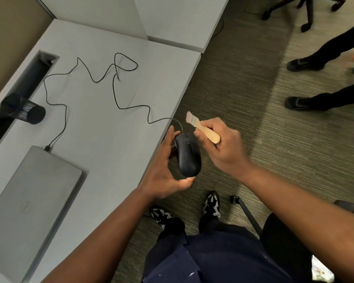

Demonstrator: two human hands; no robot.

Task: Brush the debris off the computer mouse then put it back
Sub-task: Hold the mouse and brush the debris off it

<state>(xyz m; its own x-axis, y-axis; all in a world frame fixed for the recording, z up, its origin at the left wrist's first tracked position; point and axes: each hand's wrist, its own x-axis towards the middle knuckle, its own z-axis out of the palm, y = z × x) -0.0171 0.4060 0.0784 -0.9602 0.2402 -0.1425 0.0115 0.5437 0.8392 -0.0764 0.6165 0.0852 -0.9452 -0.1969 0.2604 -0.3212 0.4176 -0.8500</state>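
— Black mouse (187, 158): where?
— Cradled in the left hand (164, 170), thumb under its rear, fingertips at its front.
— And beyond?
— Right hand (223, 144) clenches the brush (202, 128), bristles past the fingertips; cord (114, 94) trails over the desk (102, 139).

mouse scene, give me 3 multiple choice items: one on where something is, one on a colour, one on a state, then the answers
1. Where is the computer mouse?
A. on the laptop lid
B. held in the left hand, past the desk edge
C. on the carpet

2. What colour is the brush handle?
A. pale wood
B. red
C. black

3. What state is the laptop in?
A. open
B. closed flat
C. standing on edge

Answers: 1 B, the left hand grips the mouse beyond the desk rim. 2 A, pale wood shows in the right hand. 3 B, only its grey lid shows.
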